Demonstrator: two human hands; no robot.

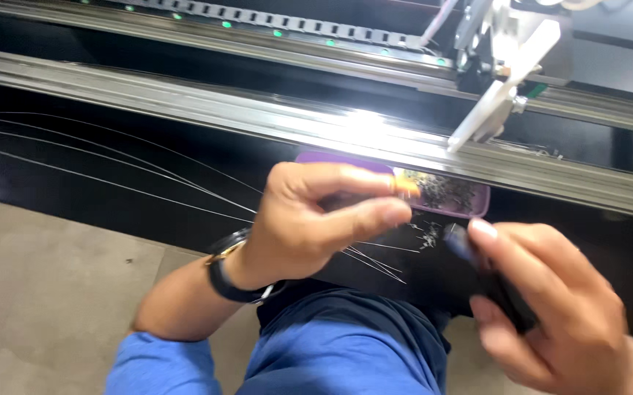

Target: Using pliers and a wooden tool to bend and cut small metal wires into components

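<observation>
left hand (316,219) pinches orange piece (406,186) | right hand (543,300) grips dark tool (503,292) | black machine bed (111,190), grey floor (38,292)

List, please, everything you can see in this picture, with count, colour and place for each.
Purple tray: one, purple, on the machine's edge, centre, holding small dark metal bits.
Small orange piece: one, orange, pinched at the left fingertips over the tray.
Dark tool: one, black with a bluish tip, in the right hand.
Thin wires: several, silvery, fanning from left towards centre.
Metal rails: long, silver, across the top.
White bracket: one, white, upper right.
Floor: grey, lower left.
Wristwatch: one, black, left wrist.
Left hand: centre.
Right hand: lower right.
</observation>
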